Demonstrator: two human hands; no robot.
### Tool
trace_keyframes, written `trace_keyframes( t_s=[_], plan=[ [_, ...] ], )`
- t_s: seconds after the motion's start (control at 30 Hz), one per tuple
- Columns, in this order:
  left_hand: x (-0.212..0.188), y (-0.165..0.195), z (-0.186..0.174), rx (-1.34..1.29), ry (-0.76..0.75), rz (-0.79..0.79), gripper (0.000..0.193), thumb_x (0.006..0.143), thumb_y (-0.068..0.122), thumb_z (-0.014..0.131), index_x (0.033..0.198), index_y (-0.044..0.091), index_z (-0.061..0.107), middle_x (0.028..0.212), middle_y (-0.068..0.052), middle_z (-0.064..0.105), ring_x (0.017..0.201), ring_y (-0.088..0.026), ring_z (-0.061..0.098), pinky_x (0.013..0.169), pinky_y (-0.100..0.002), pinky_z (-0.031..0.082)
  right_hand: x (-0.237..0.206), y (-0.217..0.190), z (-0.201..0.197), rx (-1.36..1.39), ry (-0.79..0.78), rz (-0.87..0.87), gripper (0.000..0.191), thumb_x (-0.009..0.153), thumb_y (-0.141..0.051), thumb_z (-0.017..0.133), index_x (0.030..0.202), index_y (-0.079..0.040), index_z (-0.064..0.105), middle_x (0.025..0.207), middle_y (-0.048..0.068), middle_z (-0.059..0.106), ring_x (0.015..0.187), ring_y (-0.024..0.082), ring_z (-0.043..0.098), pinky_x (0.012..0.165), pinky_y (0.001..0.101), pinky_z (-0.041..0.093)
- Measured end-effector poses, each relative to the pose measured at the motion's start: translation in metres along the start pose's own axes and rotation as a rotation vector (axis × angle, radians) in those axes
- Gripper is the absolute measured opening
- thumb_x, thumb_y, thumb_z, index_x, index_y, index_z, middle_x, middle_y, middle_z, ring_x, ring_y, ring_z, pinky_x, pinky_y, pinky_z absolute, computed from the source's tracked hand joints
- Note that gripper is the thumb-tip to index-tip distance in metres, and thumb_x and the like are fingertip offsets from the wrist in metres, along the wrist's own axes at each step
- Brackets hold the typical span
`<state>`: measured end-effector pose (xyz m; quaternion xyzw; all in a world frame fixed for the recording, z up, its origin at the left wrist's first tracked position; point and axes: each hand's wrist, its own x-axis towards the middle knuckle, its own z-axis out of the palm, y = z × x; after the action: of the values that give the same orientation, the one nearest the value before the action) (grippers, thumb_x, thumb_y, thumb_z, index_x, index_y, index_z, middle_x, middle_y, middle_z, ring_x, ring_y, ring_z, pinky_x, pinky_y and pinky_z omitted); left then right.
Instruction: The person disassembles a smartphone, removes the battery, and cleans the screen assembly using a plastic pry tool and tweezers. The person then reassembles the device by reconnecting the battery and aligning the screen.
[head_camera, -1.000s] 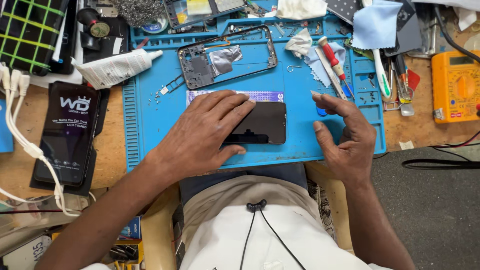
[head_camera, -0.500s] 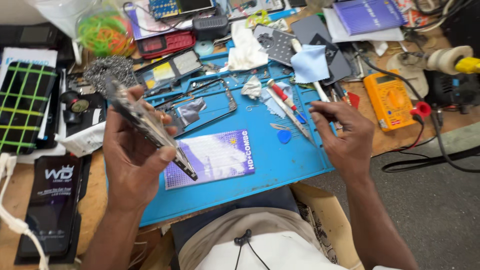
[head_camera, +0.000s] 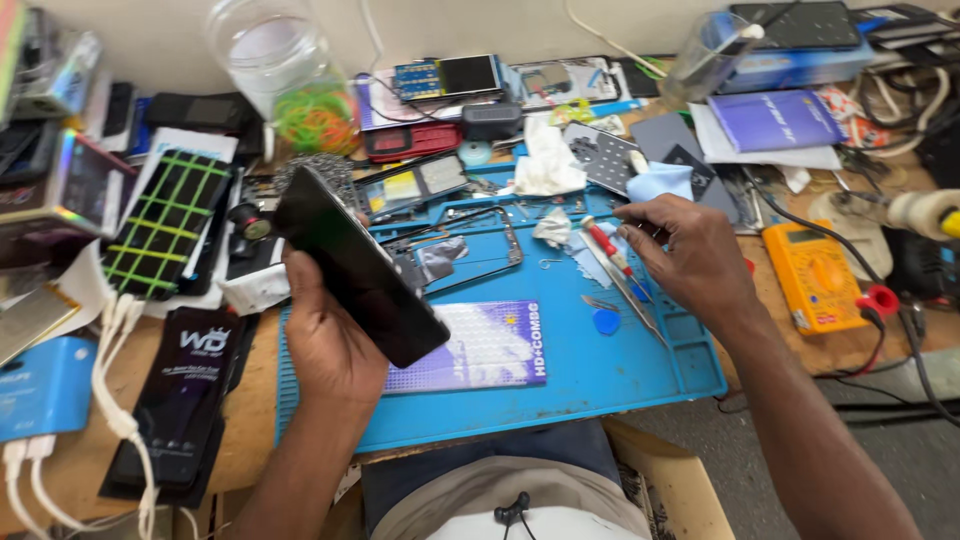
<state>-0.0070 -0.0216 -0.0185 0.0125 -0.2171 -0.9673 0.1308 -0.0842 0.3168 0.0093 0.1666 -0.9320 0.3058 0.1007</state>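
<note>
My left hand (head_camera: 325, 340) grips a black phone screen panel (head_camera: 358, 262) and holds it tilted above the left part of the blue work mat (head_camera: 600, 375). Under it on the mat lies a flat purple packet (head_camera: 475, 345). My right hand (head_camera: 695, 255) hovers over the mat's right side, its fingers over a red-handled screwdriver (head_camera: 605, 243), tweezers (head_camera: 635, 305) and a blue pick (head_camera: 605, 321). Whether it holds any of them I cannot tell. A bare phone frame (head_camera: 470, 250) lies at the mat's far middle.
An orange multimeter (head_camera: 815, 275) sits right of the mat. A black retail pouch (head_camera: 185, 385) and white cables (head_camera: 115, 400) lie at the left. A glass jar with rubber bands (head_camera: 285, 75), phones, cloths and boxes crowd the back of the bench.
My left hand lifted the black panel off the purple packet and raised it to the left. My right hand moved from the mat's near edge to the tools at the right.
</note>
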Motion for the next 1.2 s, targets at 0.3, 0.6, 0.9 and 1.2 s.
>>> trace_keyframes(
  t_s=[0.3,0.6,0.9,1.2],
  plan=[
    [-0.013,0.015,-0.003,-0.113,-0.107,0.038,0.063,0.109,0.054,0.039,0.158,0.015,0.043,0.153,-0.015,0.051,0.147,-0.036,0.048,0.123,-0.067,0.038,0.025,-0.016,0.011,0.011,-0.056,-0.06,0.024,0.091,-0.014,0.076,0.114,-0.006,0.077,0.096,0.013,0.076,0.072,0.021,0.071,0.068,0.0341,0.057],
    [-0.017,0.014,0.023,0.201,-0.166,-0.053,0.073,0.107,0.058,0.047,0.163,0.011,0.039,0.151,-0.015,0.052,0.139,-0.032,0.052,0.116,-0.062,0.042,0.062,0.054,-0.028,-0.116,0.108,-0.073,0.019,0.092,-0.01,0.072,0.11,-0.006,0.078,0.102,0.014,0.076,0.085,0.024,0.074,0.077,0.0357,0.059],
    [0.02,0.014,0.03,0.311,-0.302,-0.125,0.069,0.115,0.055,0.05,0.156,0.002,0.035,0.136,-0.016,0.055,0.12,-0.031,0.056,0.107,-0.053,0.048,0.072,0.056,-0.038,-0.291,0.023,-0.029,0.03,0.08,-0.018,0.08,0.109,-0.007,0.078,0.102,0.016,0.074,0.091,0.032,0.07,0.078,0.0448,0.054],
    [0.02,-0.01,0.031,0.327,-0.312,-0.1,0.071,0.11,0.05,0.049,0.165,0.011,0.027,0.141,-0.021,0.056,0.124,-0.034,0.058,0.109,-0.054,0.049,0.025,0.085,-0.077,-0.344,0.144,0.225,0.026,0.09,-0.014,0.067,0.113,-0.013,0.08,0.101,0.015,0.076,0.088,0.031,0.073,0.081,0.0414,0.056]
  ],
)
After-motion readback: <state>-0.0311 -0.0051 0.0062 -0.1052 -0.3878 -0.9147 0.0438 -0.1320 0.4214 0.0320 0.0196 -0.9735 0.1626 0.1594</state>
